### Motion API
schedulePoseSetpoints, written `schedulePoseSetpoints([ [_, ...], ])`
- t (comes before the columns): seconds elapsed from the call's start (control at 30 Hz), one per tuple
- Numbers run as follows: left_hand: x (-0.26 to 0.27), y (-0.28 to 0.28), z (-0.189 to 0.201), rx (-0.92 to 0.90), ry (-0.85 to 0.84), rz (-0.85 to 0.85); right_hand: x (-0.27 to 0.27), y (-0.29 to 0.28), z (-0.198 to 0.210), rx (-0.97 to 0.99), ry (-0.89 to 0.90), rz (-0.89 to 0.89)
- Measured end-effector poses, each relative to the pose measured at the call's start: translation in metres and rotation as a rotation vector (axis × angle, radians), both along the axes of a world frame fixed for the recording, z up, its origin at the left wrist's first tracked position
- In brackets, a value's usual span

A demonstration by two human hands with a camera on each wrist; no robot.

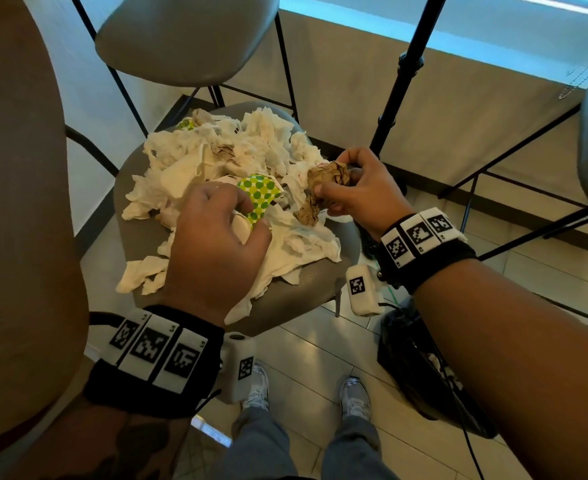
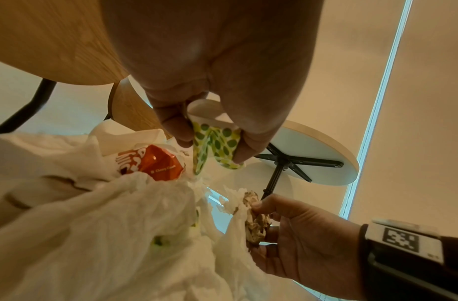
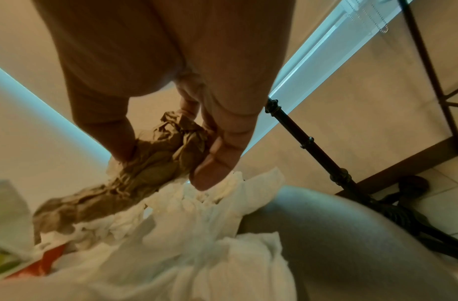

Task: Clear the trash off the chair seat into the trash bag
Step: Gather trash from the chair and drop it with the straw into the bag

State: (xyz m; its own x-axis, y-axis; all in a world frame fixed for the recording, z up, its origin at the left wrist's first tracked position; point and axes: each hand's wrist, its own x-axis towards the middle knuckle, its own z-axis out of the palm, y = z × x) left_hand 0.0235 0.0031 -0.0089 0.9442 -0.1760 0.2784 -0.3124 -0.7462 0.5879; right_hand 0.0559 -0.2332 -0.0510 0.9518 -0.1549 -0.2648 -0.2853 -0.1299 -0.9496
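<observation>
At the centre of the head view, the left hand [image 1: 213, 237] pinches a crushed green-dotted paper cup [image 1: 259, 195] over the heap of white napkins [image 1: 223, 161] on the grey chair seat [image 1: 306, 292]. Just right of it, the right hand [image 1: 358, 188] grasps a crumpled brown paper wad [image 1: 323, 188]. The black trash bag [image 1: 420, 368] sits on the floor at lower right

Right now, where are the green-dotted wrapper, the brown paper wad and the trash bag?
green-dotted wrapper [image 1: 258, 195]: head view, its dotted face.
brown paper wad [image 3: 168, 154]: right wrist view, its crumpled middle.
trash bag [image 1: 410, 372]: head view, its black side.
</observation>
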Motion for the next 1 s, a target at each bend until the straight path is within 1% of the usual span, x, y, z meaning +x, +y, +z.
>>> schedulePoseSetpoints([
  [0.13, -0.002, -0.001, 0.003, 0.017, 0.009, -0.003, -0.016, -0.013, 0.008, -0.010, -0.012, -0.063],
  [0.27, -0.008, -0.015, 0.014, 0.032, 0.018, -0.040, -0.054, -0.043, 0.019, 0.015, -0.030, -0.173],
  [0.4, -0.018, -0.049, 0.020, -0.002, 0.037, -0.152, -0.118, -0.084, 0.018, 0.031, -0.034, -0.311],
  [0.53, -0.037, -0.110, 0.006, -0.095, 0.045, -0.292, -0.201, -0.132, 0.001, 0.052, 0.014, -0.506],
  [0.6, -0.050, -0.148, -0.014, -0.128, 0.100, -0.415, -0.244, -0.156, -0.015, 0.064, 0.051, -0.612],
  [0.67, -0.063, -0.186, -0.044, -0.129, 0.203, -0.547, -0.284, -0.179, -0.037, 0.067, 0.103, -0.720],
  [0.73, -0.075, -0.222, -0.082, -0.093, 0.281, -0.656, -0.319, -0.201, -0.064, 0.094, 0.143, -0.827],
  [0.83, -0.094, -0.271, -0.145, -0.023, 0.340, -0.798, -0.365, -0.230, -0.116, 0.167, 0.210, -0.975],
  [0.9, -0.106, -0.298, -0.189, 0.051, 0.402, -0.850, -0.388, -0.244, -0.156, 0.211, 0.271, -1.050],
  [1.0, -0.127, -0.332, -0.250, 0.199, 0.530, -0.848, -0.413, -0.264, -0.223, 0.242, 0.388, -1.117],
])
